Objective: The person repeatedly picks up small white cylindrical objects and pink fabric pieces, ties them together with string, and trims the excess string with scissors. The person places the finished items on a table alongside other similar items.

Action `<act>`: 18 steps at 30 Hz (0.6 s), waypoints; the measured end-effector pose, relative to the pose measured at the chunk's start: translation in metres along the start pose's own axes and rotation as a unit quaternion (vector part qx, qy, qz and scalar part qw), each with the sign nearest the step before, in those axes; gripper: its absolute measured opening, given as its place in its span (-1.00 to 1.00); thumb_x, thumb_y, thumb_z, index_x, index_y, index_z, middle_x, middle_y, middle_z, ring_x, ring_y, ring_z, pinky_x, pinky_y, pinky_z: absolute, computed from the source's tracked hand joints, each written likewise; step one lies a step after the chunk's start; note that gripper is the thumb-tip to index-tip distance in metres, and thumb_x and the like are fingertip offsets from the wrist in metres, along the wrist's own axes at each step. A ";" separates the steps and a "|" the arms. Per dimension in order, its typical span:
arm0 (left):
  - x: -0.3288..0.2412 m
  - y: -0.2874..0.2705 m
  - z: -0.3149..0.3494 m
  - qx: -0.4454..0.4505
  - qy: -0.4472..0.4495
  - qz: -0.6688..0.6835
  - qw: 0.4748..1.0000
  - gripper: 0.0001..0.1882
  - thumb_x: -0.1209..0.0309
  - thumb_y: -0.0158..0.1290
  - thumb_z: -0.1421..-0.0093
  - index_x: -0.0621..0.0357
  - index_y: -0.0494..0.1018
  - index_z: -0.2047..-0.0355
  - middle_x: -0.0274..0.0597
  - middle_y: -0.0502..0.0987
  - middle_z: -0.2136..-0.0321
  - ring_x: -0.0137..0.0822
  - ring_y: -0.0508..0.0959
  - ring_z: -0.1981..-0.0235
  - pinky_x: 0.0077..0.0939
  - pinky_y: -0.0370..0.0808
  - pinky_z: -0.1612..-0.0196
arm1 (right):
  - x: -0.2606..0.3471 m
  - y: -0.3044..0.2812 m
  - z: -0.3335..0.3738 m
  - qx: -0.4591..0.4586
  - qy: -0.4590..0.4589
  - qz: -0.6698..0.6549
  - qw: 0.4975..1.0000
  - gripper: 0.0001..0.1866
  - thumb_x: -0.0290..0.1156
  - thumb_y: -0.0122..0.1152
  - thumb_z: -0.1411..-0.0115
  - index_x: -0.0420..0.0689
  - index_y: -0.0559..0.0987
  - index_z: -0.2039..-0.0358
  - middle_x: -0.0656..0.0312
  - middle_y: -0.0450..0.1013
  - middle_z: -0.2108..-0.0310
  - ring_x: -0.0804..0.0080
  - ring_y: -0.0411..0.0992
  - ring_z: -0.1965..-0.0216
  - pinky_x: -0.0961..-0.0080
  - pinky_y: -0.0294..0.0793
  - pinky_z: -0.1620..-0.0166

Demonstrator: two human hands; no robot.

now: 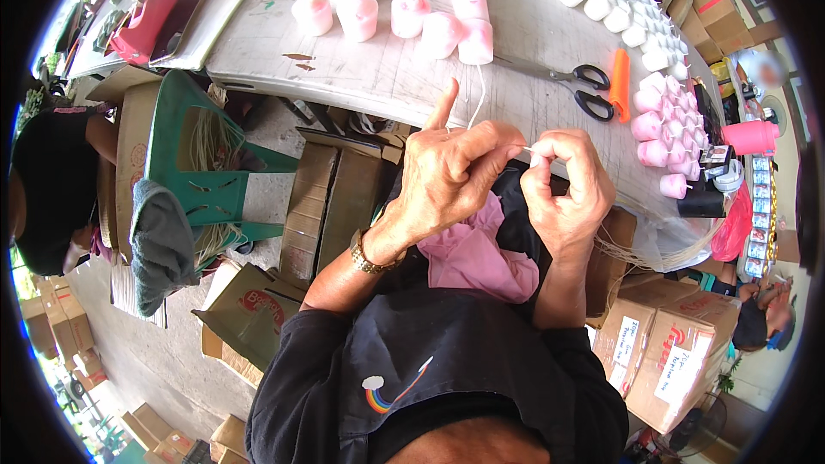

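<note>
Above my lap, at the table's front edge, my left hand (455, 163) pinches a thin white string between thumb and forefinger, with another finger sticking up. My right hand (569, 189) meets it fingertip to fingertip, also pinched on the string's short end. From the left hand the white string (479, 94) runs up to a pink-and-white candle (475, 43) lying on the table. More such candles (357, 17) stand or lie beside it, several in all. Right of them are black-handled scissors (577, 82) and an orange tool (620, 86), its kind unclear.
Rows of white candles (601, 7) and pink candles (666, 120) line the table's right side. A pink tape dispenser (159, 13) sits far left. Below stand a green stool (202, 155) with a grey towel (161, 241) and cardboard boxes (662, 348). A pink cloth (481, 262) covers my lap.
</note>
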State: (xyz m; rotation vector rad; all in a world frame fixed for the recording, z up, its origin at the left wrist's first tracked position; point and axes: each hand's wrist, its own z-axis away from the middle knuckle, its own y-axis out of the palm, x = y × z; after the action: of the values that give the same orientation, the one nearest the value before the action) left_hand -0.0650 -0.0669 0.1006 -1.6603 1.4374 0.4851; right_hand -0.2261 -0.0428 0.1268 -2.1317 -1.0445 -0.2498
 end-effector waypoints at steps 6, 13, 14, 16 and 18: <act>0.005 0.001 0.002 -0.006 0.024 -0.005 1.000 -0.96 0.52 0.18 -0.14 0.13 0.60 0.38 -0.31 0.63 0.55 -0.37 0.65 0.48 -0.01 0.14 -0.35 | -0.004 0.004 0.011 -0.031 0.020 0.027 0.999 -0.73 -0.76 0.15 0.14 -0.18 0.45 0.39 0.19 0.42 0.49 0.41 0.41 0.55 0.54 0.44 0.45; 0.002 -0.002 0.005 -0.003 0.054 -0.025 0.998 -0.87 0.56 0.18 -0.04 0.07 0.59 0.37 -0.34 0.57 0.59 -0.34 0.62 0.52 0.05 0.21 -0.31 | -0.011 -0.020 -0.001 0.120 0.236 -0.232 0.936 -0.89 -0.53 0.17 -0.18 -0.23 0.51 0.26 0.30 0.50 0.38 0.65 0.42 0.40 0.63 0.43 0.29; 0.000 -0.002 0.007 -0.006 0.083 -0.036 0.996 -0.84 0.56 0.19 -0.01 0.05 0.59 0.37 -0.36 0.54 0.61 -0.34 0.60 0.54 0.06 0.22 -0.31 | -0.010 -0.025 -0.008 0.112 0.240 -0.271 0.925 -0.87 -0.48 0.16 -0.22 -0.23 0.51 0.23 0.31 0.50 0.36 0.67 0.41 0.40 0.64 0.42 0.30; -0.006 0.008 0.010 0.032 0.150 -0.069 0.986 -0.74 0.51 0.22 0.14 -0.02 0.59 0.36 -0.41 0.28 0.66 -0.33 0.47 0.60 0.14 0.26 -0.27 | -0.017 -0.017 -0.025 0.132 0.242 -0.176 0.945 -0.79 -0.39 0.18 -0.23 -0.20 0.51 0.15 0.31 0.49 0.31 0.71 0.38 0.43 0.65 0.41 0.34; -0.010 0.019 0.014 0.058 0.177 -0.056 0.981 -0.74 0.50 0.22 0.16 -0.01 0.58 0.37 -0.37 0.33 0.53 -0.33 0.48 0.53 0.15 0.29 -0.24 | -0.026 0.006 -0.042 0.154 0.250 -0.106 0.950 -0.71 -0.32 0.23 -0.22 -0.15 0.48 0.09 0.26 0.49 0.25 0.63 0.38 0.42 0.64 0.38 0.29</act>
State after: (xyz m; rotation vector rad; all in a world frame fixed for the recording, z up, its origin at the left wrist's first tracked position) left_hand -0.0818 -0.0496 0.0939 -1.7820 1.5792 0.0388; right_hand -0.2322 -0.0899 0.1417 -1.5609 -0.9340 -0.6485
